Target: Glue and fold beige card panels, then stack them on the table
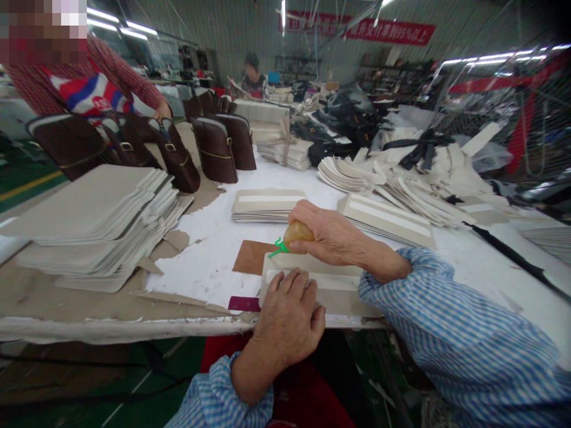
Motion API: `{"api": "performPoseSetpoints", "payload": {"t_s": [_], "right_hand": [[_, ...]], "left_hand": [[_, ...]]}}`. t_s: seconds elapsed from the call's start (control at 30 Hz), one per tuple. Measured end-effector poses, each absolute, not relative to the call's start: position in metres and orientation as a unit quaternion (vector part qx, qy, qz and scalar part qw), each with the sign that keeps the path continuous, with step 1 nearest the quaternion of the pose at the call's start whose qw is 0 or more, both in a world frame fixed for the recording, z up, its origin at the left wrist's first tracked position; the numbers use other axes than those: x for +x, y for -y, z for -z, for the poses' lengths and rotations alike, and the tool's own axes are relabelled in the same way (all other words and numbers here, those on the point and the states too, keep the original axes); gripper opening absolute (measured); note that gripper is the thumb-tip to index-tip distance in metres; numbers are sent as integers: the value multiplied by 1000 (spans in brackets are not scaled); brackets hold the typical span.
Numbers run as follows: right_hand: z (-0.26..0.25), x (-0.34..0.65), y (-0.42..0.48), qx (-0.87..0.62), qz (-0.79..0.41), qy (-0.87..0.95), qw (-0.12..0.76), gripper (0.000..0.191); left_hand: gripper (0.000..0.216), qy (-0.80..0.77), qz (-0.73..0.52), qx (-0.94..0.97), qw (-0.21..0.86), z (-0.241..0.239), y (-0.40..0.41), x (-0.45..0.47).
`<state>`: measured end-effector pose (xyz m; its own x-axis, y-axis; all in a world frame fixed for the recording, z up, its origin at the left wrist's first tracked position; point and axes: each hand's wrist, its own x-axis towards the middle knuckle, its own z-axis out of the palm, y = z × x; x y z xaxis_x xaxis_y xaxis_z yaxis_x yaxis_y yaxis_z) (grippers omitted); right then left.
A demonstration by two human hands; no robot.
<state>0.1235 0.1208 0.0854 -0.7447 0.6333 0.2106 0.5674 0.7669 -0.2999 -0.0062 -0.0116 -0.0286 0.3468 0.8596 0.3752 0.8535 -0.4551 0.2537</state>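
In a workshop hung with a red banner, a white-covered surface carries the work. The fingers of the right hand are clamped around an amber bulb with a green tip; whether the tip touches is hard to tell. The fingers of the left hand lie slightly apart, flat on a beige panel. Good handling here probably means firm, even pressure from the left fingers, well clear of the tip, and a light, steady grip with the tip low along the panel's edge.

The panel, directly under the left fingers, looks flat and smooth, with a rounded corner and a paler lengthwise strip. Just left of the fingers, a brown patch and a purple strip show beside it. Beyond the right fingers sit two low stacks of similar panels; far left of both hands stand a taller pile and dark brown bags.
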Motion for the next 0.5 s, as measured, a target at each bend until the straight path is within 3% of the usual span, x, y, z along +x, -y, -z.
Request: {"api": "performPoseSetpoints", "payload": {"t_s": [0.5], "right_hand": [[-103,120,-123,-349,-100,926,100,28]], "left_hand": [[39,-526,-224,821,4,29,11,-8]]}}
